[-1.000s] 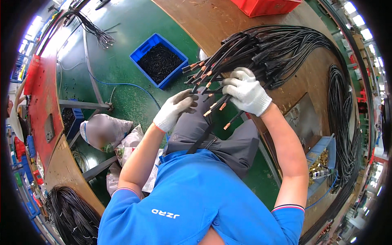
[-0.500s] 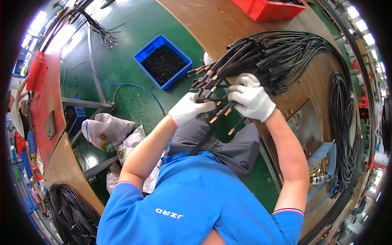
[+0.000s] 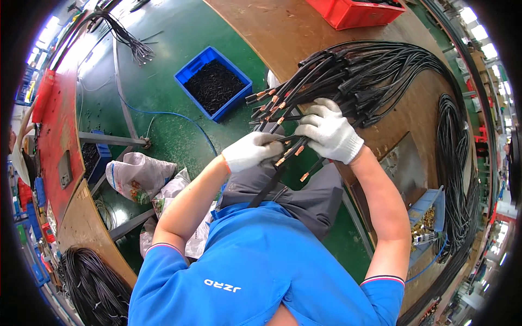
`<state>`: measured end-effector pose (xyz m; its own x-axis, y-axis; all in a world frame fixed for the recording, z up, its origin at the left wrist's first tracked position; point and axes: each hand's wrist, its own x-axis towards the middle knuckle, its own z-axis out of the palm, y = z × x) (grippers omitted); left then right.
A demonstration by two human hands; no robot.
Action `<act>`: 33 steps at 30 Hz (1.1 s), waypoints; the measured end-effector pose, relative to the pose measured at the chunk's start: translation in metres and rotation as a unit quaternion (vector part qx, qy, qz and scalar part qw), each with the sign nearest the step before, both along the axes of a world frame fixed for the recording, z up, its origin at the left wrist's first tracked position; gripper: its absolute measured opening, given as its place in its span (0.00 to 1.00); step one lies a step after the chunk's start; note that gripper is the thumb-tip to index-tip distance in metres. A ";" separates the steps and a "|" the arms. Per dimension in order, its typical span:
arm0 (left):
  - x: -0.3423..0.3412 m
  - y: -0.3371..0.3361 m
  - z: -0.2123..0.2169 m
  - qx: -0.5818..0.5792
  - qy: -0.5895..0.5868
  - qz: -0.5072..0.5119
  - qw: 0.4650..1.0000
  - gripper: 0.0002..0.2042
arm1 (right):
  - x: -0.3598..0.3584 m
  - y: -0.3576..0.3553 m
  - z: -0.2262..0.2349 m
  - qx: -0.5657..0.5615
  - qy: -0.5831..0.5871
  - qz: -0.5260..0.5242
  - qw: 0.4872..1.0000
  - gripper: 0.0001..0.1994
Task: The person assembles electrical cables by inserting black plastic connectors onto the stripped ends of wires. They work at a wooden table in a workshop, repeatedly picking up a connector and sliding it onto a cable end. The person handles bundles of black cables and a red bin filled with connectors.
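A thick bundle of black cables (image 3: 399,70) lies over the brown table, its ends hanging past the edge above my lap. Several of the ends show bare copper strands (image 3: 280,161). My left hand (image 3: 249,151), in a white knit glove, is closed, pinching a black cable end between thumb and fingers. My right hand (image 3: 329,132), gloved the same way, is curled around cables just right of it, close to the table edge. Some fingertips and the gripped parts of the cables are hidden by the gloves.
On the green floor stands a blue bin (image 3: 215,84) of short black pieces. A red bin (image 3: 356,12) sits at the table's far end. To my right, a light-blue tray (image 3: 427,217) holds brass-coloured parts. White sacks (image 3: 140,175) lie at my left, near another cable bundle (image 3: 95,285).
My left hand has shifted slightly along the cable ends, and my right hand has moved a little left. The whole view has drifted slightly.
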<state>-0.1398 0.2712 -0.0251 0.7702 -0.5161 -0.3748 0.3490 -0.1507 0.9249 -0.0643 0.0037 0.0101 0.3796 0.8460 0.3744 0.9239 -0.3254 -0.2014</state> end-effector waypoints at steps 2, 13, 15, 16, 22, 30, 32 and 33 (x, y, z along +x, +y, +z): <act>-0.003 -0.010 -0.006 0.083 -0.061 0.005 0.995 0.21 | 0.000 0.001 0.001 -0.001 -0.002 0.002 1.000 0.17; -0.030 0.021 -0.003 0.189 -0.093 -0.012 0.977 0.18 | 0.000 -0.002 -0.003 0.005 -0.013 0.011 1.000 0.16; -0.039 0.037 -0.013 0.174 -0.078 -0.003 0.982 0.18 | 0.001 -0.003 -0.004 0.006 -0.010 0.014 1.000 0.15; -0.042 0.045 -0.013 0.145 -0.032 0.035 0.988 0.18 | 0.002 -0.002 -0.005 0.009 -0.006 0.015 1.000 0.15; -0.036 0.080 -0.025 -0.014 0.098 0.254 0.962 0.15 | 0.000 -0.003 0.000 -0.001 -0.018 0.013 1.000 0.15; 0.051 0.071 0.030 0.271 -0.244 0.337 0.868 0.31 | -0.006 -0.006 0.013 0.015 0.021 0.018 1.000 0.16; 0.029 0.035 0.053 0.379 -0.403 0.302 0.776 0.24 | -0.008 -0.007 0.019 0.037 0.057 0.009 0.998 0.16; 0.025 0.022 0.059 0.419 -0.464 0.294 0.723 0.24 | -0.006 -0.008 0.020 0.044 0.075 0.006 0.996 0.15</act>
